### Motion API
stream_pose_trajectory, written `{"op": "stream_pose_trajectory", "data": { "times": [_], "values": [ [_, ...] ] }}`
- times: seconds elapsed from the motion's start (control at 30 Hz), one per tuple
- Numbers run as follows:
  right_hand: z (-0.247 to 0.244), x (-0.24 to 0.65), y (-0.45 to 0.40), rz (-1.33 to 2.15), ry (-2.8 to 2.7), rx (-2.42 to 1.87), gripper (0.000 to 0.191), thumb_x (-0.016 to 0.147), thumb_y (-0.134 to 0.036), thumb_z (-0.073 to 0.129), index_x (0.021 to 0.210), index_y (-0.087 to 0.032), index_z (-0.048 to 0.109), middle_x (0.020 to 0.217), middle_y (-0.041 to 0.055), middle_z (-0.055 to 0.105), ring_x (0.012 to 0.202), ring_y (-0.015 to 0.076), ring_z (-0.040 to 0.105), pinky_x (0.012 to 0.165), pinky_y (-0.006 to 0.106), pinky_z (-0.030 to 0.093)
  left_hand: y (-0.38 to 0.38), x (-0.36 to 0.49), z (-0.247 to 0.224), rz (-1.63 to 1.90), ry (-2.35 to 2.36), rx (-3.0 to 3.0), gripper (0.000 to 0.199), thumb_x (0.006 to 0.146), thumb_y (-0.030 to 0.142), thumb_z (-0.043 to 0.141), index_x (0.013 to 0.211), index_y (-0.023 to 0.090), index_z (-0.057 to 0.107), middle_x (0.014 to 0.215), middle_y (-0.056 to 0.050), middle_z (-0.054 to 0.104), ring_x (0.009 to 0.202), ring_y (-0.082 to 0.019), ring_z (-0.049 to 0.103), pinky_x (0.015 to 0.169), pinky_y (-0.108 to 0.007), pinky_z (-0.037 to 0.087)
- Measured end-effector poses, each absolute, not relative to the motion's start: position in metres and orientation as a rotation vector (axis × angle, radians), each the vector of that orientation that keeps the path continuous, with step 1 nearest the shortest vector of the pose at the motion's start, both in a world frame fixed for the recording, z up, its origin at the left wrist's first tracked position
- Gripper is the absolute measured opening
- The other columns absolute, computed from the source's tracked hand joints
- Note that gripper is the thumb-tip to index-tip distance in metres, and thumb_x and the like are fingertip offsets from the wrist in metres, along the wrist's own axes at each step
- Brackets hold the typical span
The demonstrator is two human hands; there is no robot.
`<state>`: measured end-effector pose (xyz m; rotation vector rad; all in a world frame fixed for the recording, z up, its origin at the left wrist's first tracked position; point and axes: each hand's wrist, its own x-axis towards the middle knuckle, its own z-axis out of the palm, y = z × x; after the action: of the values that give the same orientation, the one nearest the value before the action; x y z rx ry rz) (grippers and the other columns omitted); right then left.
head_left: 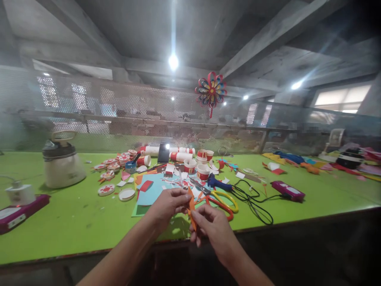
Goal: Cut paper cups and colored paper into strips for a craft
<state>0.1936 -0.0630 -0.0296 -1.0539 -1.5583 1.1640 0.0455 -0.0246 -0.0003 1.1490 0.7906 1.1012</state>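
Note:
Near the table's front edge, my left hand [170, 206] pinches the upper part of a narrow orange paper piece [191, 203]. Lower down, my right hand [212, 228] has its thumb and fingers closed on the same paper. The paper stands roughly upright between both hands. Just beyond them lie light blue paper sheets [157, 186] with a small red piece [146, 185] on top. Scissors with red and yellow handles [223, 202] rest to the right, close to my right hand.
Paper cups [203, 171], decorated discs [106, 190] and scraps cover the middle of the green table [74, 226]. A blue-handled tool [219, 183] with black cable lies right. Purple power strips [288, 190] and a white spray bottle [64, 169] also stand there.

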Motion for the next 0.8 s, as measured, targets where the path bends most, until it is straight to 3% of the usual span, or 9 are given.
{"op": "stream_pose_trajectory", "data": {
  "times": [0.13,0.27,0.33,0.53,0.8],
  "values": [
    [-0.023,0.226,-0.050,0.826,-1.764,-1.239,0.037,0.089,-0.049,0.048,0.079,-0.015,0.058,0.065,-0.0011,0.061,0.062,0.0153,0.064,0.057,0.029,0.054,-0.017,0.041,-0.006,1.150,0.854,1.107,0.024,0.061,0.030,0.079,0.072,0.012,0.069,0.069,-0.003,0.067,0.065,-0.011,0.060,0.057,-0.019,0.042],
    [-0.012,0.276,-0.019,0.328,-1.957,-1.524,0.018,0.091,-0.031,0.056,0.095,-0.015,0.062,0.101,0.0044,0.065,0.091,0.0186,0.062,0.082,0.040,0.050,0.008,0.030,-0.007,1.162,0.900,1.090,0.025,0.056,0.030,0.080,0.069,0.012,0.069,0.065,-0.003,0.067,0.059,-0.011,0.059,0.049,-0.019,0.038],
    [-0.012,0.293,-0.005,0.187,-2.119,-1.604,0.018,0.090,-0.028,0.058,0.103,-0.016,0.062,0.113,0.0061,0.062,0.101,0.0214,0.060,0.088,0.044,0.048,0.019,0.027,-0.008,1.175,0.918,1.090,0.024,0.054,0.028,0.081,0.066,0.012,0.068,0.062,-0.003,0.067,0.057,-0.011,0.058,0.049,-0.019,0.039],
    [-0.020,0.295,0.016,0.014,-2.429,-1.712,0.031,0.090,-0.029,0.058,0.119,-0.018,0.055,0.123,0.0080,0.057,0.106,0.0242,0.058,0.089,0.047,0.048,0.029,0.029,-0.016,1.200,0.942,1.110,0.024,0.055,0.028,0.081,0.066,0.012,0.068,0.061,-0.003,0.065,0.056,-0.011,0.058,0.051,-0.021,0.041],
    [-0.012,0.285,0.052,0.230,-2.488,-1.795,0.031,0.091,-0.029,0.057,0.119,-0.018,0.054,0.116,0.0071,0.061,0.094,0.0206,0.063,0.079,0.040,0.053,0.021,0.026,-0.016,1.233,0.906,1.123,0.024,0.059,0.030,0.079,0.069,0.013,0.066,0.062,-0.001,0.064,0.057,-0.011,0.058,0.051,-0.021,0.042]
  ]
}}
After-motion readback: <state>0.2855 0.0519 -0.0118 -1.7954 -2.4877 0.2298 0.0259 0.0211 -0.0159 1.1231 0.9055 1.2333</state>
